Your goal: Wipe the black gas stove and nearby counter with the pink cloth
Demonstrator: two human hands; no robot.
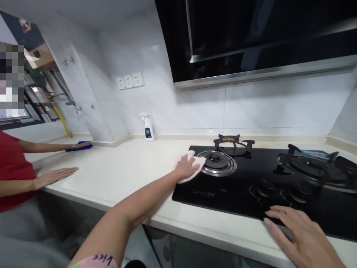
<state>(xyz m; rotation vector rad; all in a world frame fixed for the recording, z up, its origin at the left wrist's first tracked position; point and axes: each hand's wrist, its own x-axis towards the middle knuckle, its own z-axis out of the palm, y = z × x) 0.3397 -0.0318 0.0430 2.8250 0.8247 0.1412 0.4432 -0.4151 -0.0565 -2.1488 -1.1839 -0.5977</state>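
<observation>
My left hand (pixel 186 168) presses down on a white cloth (pixel 199 163), fingers bent over it. The cloth lies on the left edge of the black gas stove (pixel 223 197), against the ring of the left burner (pixel 216 162). That burner's pan support (pixel 234 147) has been lifted off and sits behind it, at the back of the stove. At the front edge, my right hand (pixel 302 234) rests with fingers stretched out and holds nothing. Two control knobs (pixel 265 187) lie just beyond its fingertips.
A white spray bottle (pixel 148 128) stands by the wall. The right burner (pixel 315 167) keeps its support. On the left, another person's hand (pixel 57 176) lies on the white counter (pixel 111 178); their other hand is on a blue cloth (pixel 79 146). A range hood (pixel 251 44) hangs above.
</observation>
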